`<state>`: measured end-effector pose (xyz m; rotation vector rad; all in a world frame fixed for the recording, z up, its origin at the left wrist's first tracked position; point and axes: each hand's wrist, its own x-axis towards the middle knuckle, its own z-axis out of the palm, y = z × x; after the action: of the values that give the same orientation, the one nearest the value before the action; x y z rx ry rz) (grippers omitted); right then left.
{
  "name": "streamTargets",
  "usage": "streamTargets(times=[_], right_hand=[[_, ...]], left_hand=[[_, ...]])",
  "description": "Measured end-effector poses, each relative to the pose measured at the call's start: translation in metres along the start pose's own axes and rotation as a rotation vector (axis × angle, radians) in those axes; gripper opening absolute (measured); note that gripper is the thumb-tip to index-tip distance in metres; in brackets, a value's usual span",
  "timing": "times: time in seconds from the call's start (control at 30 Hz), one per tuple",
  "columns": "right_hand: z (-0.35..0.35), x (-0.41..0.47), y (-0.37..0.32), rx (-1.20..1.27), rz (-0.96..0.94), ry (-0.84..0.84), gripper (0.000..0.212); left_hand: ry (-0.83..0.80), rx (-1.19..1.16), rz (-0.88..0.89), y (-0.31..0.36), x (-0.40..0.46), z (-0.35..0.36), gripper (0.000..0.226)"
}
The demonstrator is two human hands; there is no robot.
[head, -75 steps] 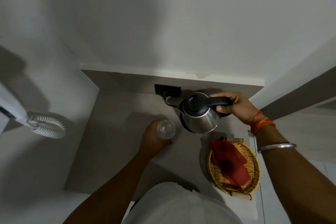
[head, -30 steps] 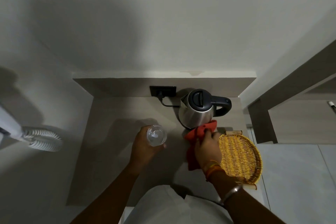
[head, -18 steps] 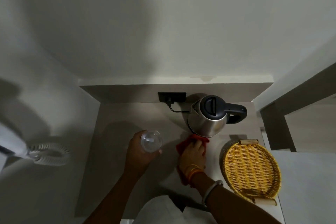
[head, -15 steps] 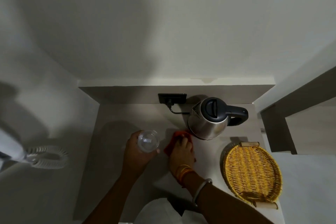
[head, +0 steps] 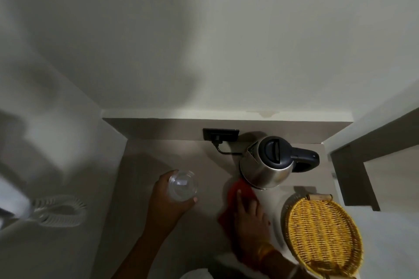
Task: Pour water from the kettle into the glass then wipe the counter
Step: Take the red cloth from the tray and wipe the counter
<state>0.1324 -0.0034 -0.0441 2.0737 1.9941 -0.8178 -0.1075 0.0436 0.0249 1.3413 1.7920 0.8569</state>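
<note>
1. Dim alcove, grey counter [head: 145, 188]; kettle [head: 267, 165] parked at the back right.
2. I see the left hand [head: 165, 208] wrapped around the glass [head: 182, 188], lifted or resting unclear.
3. Right hand [head: 249, 213] flat, pressing the red cloth [head: 235, 195] beside the kettle.
4. Risk: a wide swipe knocks the kettle or the wicker basket [head: 322, 235].

The cloth [head: 235, 206] is red, the woven basket [head: 322, 236] golden yellow. The kettle [head: 265, 169] is shiny silver steel with a black lid and handle; the tabletop [head: 145, 165] is plain grey-beige.
</note>
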Motion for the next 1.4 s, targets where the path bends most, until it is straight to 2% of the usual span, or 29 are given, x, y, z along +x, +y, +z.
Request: streamTargets(times=[0.07, 0.13, 0.27, 0.33, 0.4, 0.47, 0.5, 0.53, 0.57, 0.63, 0.7, 0.8, 0.87, 0.93, 1.0, 1.07, 1.13, 1.17, 1.23, 1.3, 1.4], right_hand=[[-0.011, 0.030, -0.023, 0.000, 0.041, 0.069, 0.077], [-0.015, 0.058, -0.053, 0.005, -0.026, 0.044, 0.075], [-0.011, 0.069, -0.086, -0.065, -0.369, -0.132, 0.081], [0.006, 0.040, -0.077, -0.131, -0.557, -0.197, 0.072], [0.034, 0.010, -0.049, -0.186, -0.632, -0.227, 0.058], [0.040, -0.013, -0.020, -0.159, -0.625, -0.168, 0.051], [0.033, -0.020, -0.008, -0.092, -0.554, -0.113, 0.050], [0.022, -0.024, 0.000, -0.031, -0.470, 0.012, 0.053], [0.008, -0.021, 0.004, 0.004, -0.358, 0.007, 0.063], [-0.008, -0.005, 0.011, -0.028, -0.278, 0.065, 0.085], [-0.018, 0.024, 0.002, -0.055, -0.257, 0.121, 0.087], [-0.027, 0.070, -0.036, -0.074, -0.247, 0.060, 0.090], [-0.024, 0.075, -0.060, -0.077, -0.302, 0.005, 0.091], [-0.004, 0.054, -0.069, -0.032, -0.447, -0.040, 0.076], [0.024, 0.020, -0.056, -0.131, -0.677, -0.110, 0.067], [0.039, -0.008, -0.032, -0.159, -0.778, -0.099, 0.058], [0.031, -0.026, -0.008, -0.122, -0.706, -0.095, 0.054], [0.023, -0.027, 0.004, -0.067, -0.599, -0.061, 0.057], [0.008, -0.010, 0.015, -0.040, -0.341, 0.109, 0.068], [-0.006, 0.027, 0.010, -0.044, -0.173, 0.231, 0.068], [-0.023, 0.060, -0.029, -0.067, -0.218, 0.180, 0.070]], left_hand=[[0.004, 0.001, 0.006, 0.003, -0.002, 0.001, 0.081], [0.001, -0.012, 0.002, 0.005, -0.002, 0.002, 0.081], [-0.044, -0.007, 0.035, 0.009, 0.003, 0.004, 0.078], [-0.032, -0.009, 0.058, 0.009, 0.006, 0.005, 0.076], [-0.007, -0.038, 0.050, 0.012, 0.009, 0.006, 0.076], [0.010, -0.047, 0.060, 0.014, 0.011, 0.010, 0.078], [0.013, -0.041, 0.070, 0.014, 0.012, 0.012, 0.079], [0.003, -0.035, 0.075, 0.014, 0.012, 0.013, 0.079], [-0.010, -0.041, 0.075, 0.015, 0.012, 0.013, 0.078], [-0.026, -0.042, 0.057, 0.013, 0.012, 0.014, 0.078], [-0.032, -0.038, 0.043, 0.013, 0.008, 0.015, 0.077], [-0.016, -0.036, 0.047, 0.020, 0.008, 0.016, 0.074], [-0.015, -0.036, 0.056, 0.025, 0.007, 0.016, 0.076], [-0.018, -0.029, 0.084, 0.021, 0.005, 0.016, 0.077], [-0.001, -0.040, 0.090, 0.021, 0.003, 0.016, 0.076], [0.006, -0.039, 0.074, 0.022, 0.001, 0.016, 0.076], [0.008, -0.032, 0.074, 0.021, -0.002, 0.015, 0.077], [0.012, -0.035, 0.076, 0.021, -0.004, 0.014, 0.076], [0.020, -0.033, 0.078, 0.021, -0.007, 0.012, 0.076], [0.027, -0.038, 0.066, 0.021, -0.011, 0.012, 0.076], [0.042, -0.029, 0.080, 0.025, -0.018, 0.012, 0.077]])
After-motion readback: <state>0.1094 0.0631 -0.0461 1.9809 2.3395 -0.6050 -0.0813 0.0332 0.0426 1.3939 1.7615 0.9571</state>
